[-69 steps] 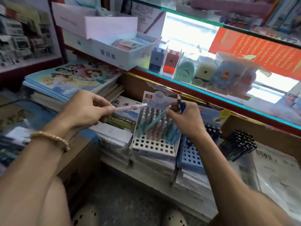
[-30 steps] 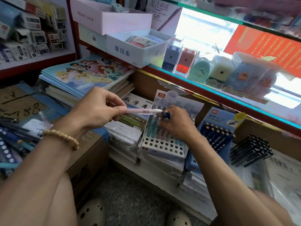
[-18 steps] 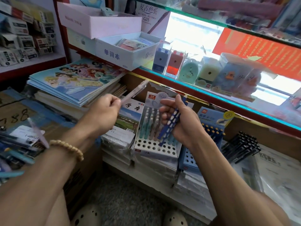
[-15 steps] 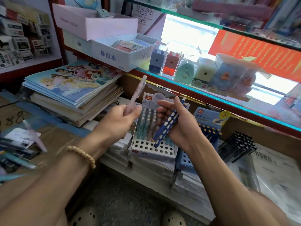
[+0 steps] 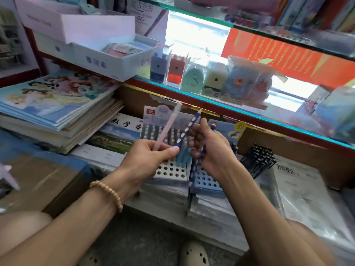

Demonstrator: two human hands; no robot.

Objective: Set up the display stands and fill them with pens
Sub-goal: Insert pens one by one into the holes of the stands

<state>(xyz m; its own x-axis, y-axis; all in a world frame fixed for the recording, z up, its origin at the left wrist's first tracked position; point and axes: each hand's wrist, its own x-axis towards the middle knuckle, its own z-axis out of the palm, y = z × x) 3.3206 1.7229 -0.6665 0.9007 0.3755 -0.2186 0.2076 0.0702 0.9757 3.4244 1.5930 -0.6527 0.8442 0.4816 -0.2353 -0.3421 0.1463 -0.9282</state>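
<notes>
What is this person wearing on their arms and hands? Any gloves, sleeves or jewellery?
No gloves and no sleeves show: both forearms are bare right to the frame's lower edge. The left hand has a bracelet of small, round, pale beige beads strung in a single strand around the wrist. The right hand and its wrist carry nothing: no watch, band or ring is visible.

The two pen stands sit side by side on wrapped paper stacks: one stand (image 5: 169, 169) at the centre, the other stand (image 5: 209, 181) touching it at 3 o'clock. A bundle of pens (image 5: 257, 162) lies further at 3 o'clock. A pile of books (image 5: 57, 112) lies at 9 o'clock. The glass shelf (image 5: 240, 110) runs behind, at 12 o'clock, with sharpeners (image 5: 192, 77) on it.
</notes>
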